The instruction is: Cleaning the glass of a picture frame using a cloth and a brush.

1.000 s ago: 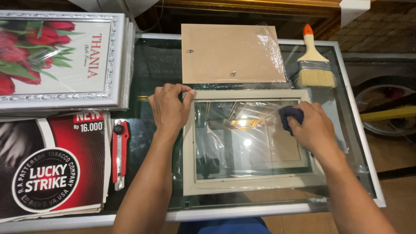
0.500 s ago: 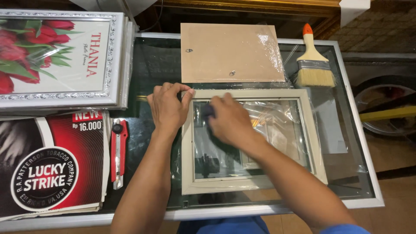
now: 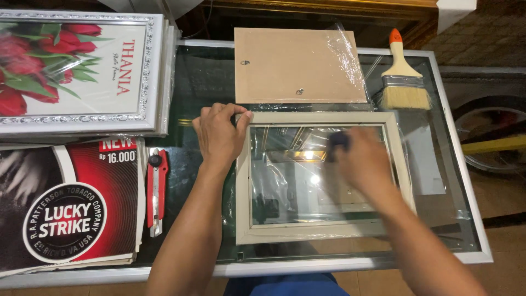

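The glass-topped worktop [image 3: 438,181] takes up most of the view, with a stack of posters [image 3: 66,208] and a silver-framed tulip print [image 3: 82,66] off to the left. The cream picture frame [image 3: 244,181] lies flat near the front edge, glass pane [image 3: 285,181] in it. I'd guess it's light and stiff, but that pane looks fragile and slick, so hold it by the moulding, never the glass. The brown backing board [image 3: 298,66] sits just behind it, with a paintbrush [image 3: 404,82] beside that and a red utility knife [image 3: 156,189] on the left. The left hand [image 3: 219,134] pinches the frame's top-left corner. The right hand [image 3: 364,164] is blurred, fingers curled over a dark cloth [image 3: 338,141] on the glass.
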